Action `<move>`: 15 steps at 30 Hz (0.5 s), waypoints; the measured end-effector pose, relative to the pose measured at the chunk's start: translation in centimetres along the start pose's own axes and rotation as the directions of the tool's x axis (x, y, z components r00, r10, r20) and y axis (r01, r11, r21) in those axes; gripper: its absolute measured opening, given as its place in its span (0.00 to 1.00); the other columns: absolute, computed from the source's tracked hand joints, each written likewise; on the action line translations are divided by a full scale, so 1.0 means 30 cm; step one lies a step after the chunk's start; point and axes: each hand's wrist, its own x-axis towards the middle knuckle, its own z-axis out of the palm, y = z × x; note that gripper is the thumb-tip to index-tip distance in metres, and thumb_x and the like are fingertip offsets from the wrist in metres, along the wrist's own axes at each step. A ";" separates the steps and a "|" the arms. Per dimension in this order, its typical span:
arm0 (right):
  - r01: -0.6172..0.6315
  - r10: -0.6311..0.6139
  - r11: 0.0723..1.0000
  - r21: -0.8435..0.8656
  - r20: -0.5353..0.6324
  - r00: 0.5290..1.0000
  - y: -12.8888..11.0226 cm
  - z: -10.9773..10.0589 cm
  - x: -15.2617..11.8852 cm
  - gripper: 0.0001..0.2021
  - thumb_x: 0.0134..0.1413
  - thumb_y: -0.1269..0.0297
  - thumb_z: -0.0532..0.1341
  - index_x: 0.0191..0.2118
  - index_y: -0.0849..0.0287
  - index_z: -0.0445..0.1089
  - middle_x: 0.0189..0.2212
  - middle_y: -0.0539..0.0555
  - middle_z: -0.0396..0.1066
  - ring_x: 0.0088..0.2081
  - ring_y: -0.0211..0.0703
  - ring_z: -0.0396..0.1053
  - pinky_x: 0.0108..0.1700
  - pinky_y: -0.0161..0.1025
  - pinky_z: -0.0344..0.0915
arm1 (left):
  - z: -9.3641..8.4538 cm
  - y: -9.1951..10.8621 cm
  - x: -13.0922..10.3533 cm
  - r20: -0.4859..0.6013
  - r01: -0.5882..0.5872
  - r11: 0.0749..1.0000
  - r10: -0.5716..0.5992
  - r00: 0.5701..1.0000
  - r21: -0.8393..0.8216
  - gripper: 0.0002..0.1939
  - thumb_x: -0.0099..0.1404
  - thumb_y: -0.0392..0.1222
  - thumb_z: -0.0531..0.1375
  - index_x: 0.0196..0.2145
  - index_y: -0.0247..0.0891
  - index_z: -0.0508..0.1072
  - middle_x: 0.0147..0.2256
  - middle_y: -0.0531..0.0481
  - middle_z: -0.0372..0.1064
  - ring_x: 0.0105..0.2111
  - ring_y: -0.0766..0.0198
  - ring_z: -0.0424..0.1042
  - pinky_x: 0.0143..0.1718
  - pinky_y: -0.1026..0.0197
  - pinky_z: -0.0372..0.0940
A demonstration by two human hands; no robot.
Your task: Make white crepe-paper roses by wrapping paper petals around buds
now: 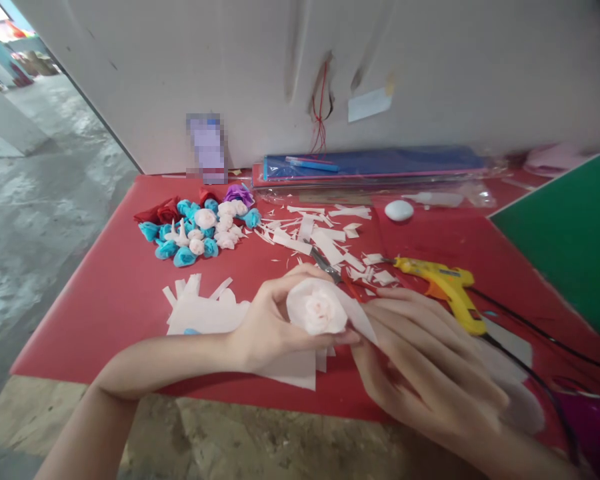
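A white paper rose (pixel 325 308) is held over the front part of the red table, its rolled centre facing up at me. My left hand (pixel 267 323) is closed around it, thumb in front and fingers behind. From the flower's right side a loose flap of white paper (pixel 361 319) sticks out. My right hand (pixel 425 363) pinches that flap's edge between thumb and fingers. Beneath my left wrist lie white paper sheets (pixel 207 315). Just behind the flower are scissors (pixel 324 264) with red handles, partly covered by my hands.
A yellow glue gun (pixel 443 280) with a black cord lies right of centre. White paper scraps (pixel 330 243) spread behind the scissors. Finished blue, white, red and purple paper flowers (pixel 195 227) cluster at left. A white egg-shaped object (pixel 399 211) and a green board (pixel 570 240) are at right.
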 end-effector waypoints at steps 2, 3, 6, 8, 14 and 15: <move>-0.039 0.042 0.998 0.057 -0.046 0.998 -0.004 0.007 0.005 0.09 0.42 0.79 0.58 0.30 0.59 0.66 0.20 0.54 0.73 0.24 0.42 0.70 0.33 0.43 0.71 | -0.002 -0.001 0.000 0.010 -0.015 1.000 0.015 1.000 -0.010 0.09 0.45 0.33 0.66 0.24 0.35 0.69 0.28 0.52 0.61 0.28 0.69 0.62 0.30 0.67 0.61; -0.062 0.068 0.994 0.091 -0.064 0.996 -0.007 0.011 0.007 0.09 0.42 0.80 0.58 0.30 0.59 0.66 0.20 0.54 0.72 0.24 0.42 0.69 0.33 0.43 0.71 | -0.002 -0.002 0.000 0.010 -0.026 0.999 0.027 1.000 -0.024 0.09 0.45 0.32 0.66 0.24 0.35 0.69 0.28 0.53 0.61 0.29 0.69 0.62 0.31 0.67 0.61; -0.109 0.125 0.980 0.168 -0.088 0.988 -0.012 0.014 0.014 0.11 0.41 0.82 0.58 0.30 0.59 0.65 0.20 0.54 0.71 0.24 0.42 0.69 0.30 0.43 0.70 | -0.003 -0.009 -0.001 -0.005 -0.051 0.996 0.051 0.999 -0.070 0.11 0.43 0.30 0.66 0.26 0.36 0.70 0.29 0.53 0.63 0.30 0.69 0.63 0.32 0.67 0.62; -0.138 0.158 0.971 0.196 -0.088 0.984 -0.015 0.012 0.016 0.11 0.41 0.82 0.59 0.31 0.59 0.66 0.20 0.53 0.71 0.24 0.42 0.69 0.30 0.42 0.70 | -0.002 -0.012 -0.002 -0.014 -0.053 0.995 0.052 0.999 -0.079 0.11 0.42 0.31 0.66 0.26 0.36 0.71 0.29 0.52 0.64 0.30 0.68 0.64 0.32 0.67 0.63; -0.181 0.195 0.957 0.228 -0.039 0.980 -0.013 0.021 0.015 0.11 0.43 0.82 0.58 0.31 0.59 0.66 0.21 0.54 0.71 0.25 0.42 0.69 0.30 0.43 0.70 | 0.003 -0.025 -0.003 -0.104 -0.031 0.997 0.024 0.994 -0.067 0.11 0.44 0.31 0.66 0.27 0.36 0.70 0.27 0.53 0.65 0.28 0.69 0.65 0.31 0.67 0.64; -0.160 0.170 0.966 0.203 -0.036 0.985 -0.013 0.025 0.014 0.10 0.43 0.82 0.58 0.31 0.60 0.66 0.21 0.54 0.72 0.25 0.42 0.69 0.31 0.44 0.70 | 0.003 -0.028 -0.003 -0.111 -0.030 0.997 0.022 0.994 -0.073 0.11 0.45 0.30 0.65 0.28 0.37 0.70 0.27 0.53 0.65 0.28 0.69 0.65 0.31 0.67 0.64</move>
